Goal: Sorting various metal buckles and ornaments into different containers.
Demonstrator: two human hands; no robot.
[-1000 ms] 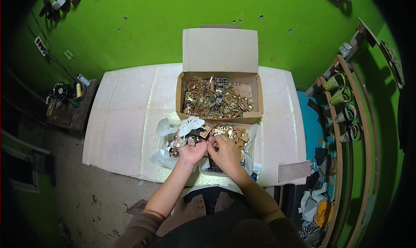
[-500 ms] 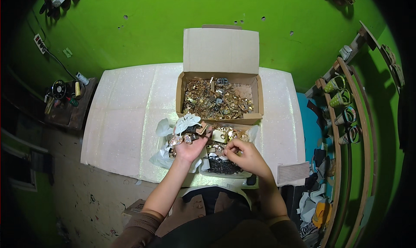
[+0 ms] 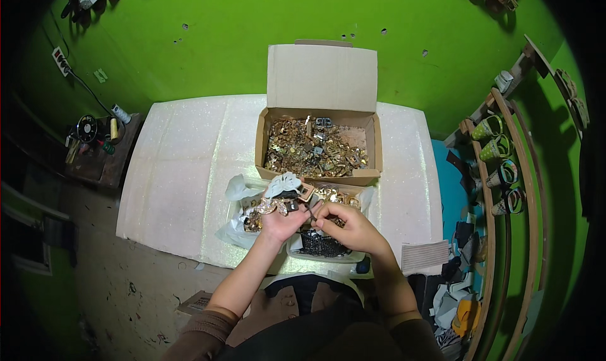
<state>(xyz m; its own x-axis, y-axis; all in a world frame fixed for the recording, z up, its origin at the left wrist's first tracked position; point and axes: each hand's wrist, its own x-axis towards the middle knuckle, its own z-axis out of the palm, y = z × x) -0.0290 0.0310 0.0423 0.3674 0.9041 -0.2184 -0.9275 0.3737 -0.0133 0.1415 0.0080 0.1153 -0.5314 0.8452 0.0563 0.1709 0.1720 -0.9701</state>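
Note:
My left hand [image 3: 284, 224] is turned palm up and holds a pile of decorative buckles and ornaments. Among them are a white butterfly-shaped ornament [image 3: 284, 183], a rose-gold square buckle [image 3: 307, 192] and a sparkly ornament [image 3: 267, 206]. Right beside its fingertips, my right hand [image 3: 352, 227] pinches thumb and forefinger together; whatever lies between them is too small to name. Below both hands sits a clear plastic tray [image 3: 363, 256] with gold fittings and a black beaded mesh piece [image 3: 325, 243]. White plastic wrapping [image 3: 238, 236] bunches at the left.
Behind the tray an open cardboard box [image 3: 375, 143] holds many small metal fittings, its lid raised. The table [image 3: 170, 171] has a pale glittery cover. A striped card [image 3: 425, 256] lies at its right edge. At right stands a wooden rack [image 3: 492, 222] with sandals; spools [image 3: 113, 129] are at left.
My right hand has moved slightly left, up to the left hand's fingertips. The pile in my left palm has shifted, and the square buckle sits more to the right.

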